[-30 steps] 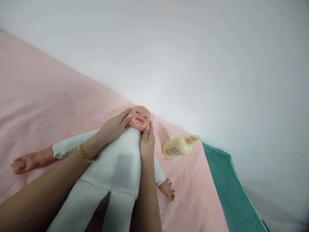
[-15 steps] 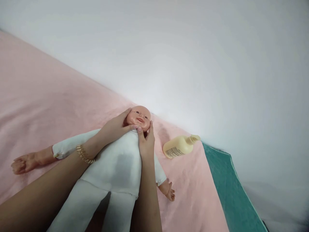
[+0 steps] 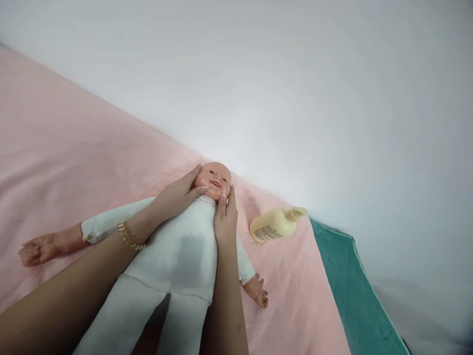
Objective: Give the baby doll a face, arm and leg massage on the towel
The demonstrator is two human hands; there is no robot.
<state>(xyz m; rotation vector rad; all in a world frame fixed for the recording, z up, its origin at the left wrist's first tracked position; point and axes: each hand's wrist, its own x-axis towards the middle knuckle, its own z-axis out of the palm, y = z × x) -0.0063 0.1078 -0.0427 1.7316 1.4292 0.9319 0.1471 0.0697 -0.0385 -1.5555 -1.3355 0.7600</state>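
Observation:
A baby doll (image 3: pixel 181 241) with a white cloth body lies on its back, its plastic head toward the wall. My left hand (image 3: pixel 179 197), a gold bracelet at its wrist, cups one side of the doll's head, thumb on the jaw. On the other side my right hand (image 3: pixel 226 219) holds the cheek, with its thumb upright near the chin. Fingers of both hands are partly hidden behind the head. The doll's arms stretch out to either side, beyond my forearms.
To the right a yellow pump bottle (image 3: pixel 275 224) stands on the pink cloth (image 3: pixel 295 281). A green surface (image 3: pixel 354 286) shows past the cloth's right edge. A white wall (image 3: pixel 295 98) rises behind the doll's head.
My thumbs have slid apart, from meeting below the doll's chin outward along the jaw. The doll's collar now shows between them. The bottle has stayed in place.

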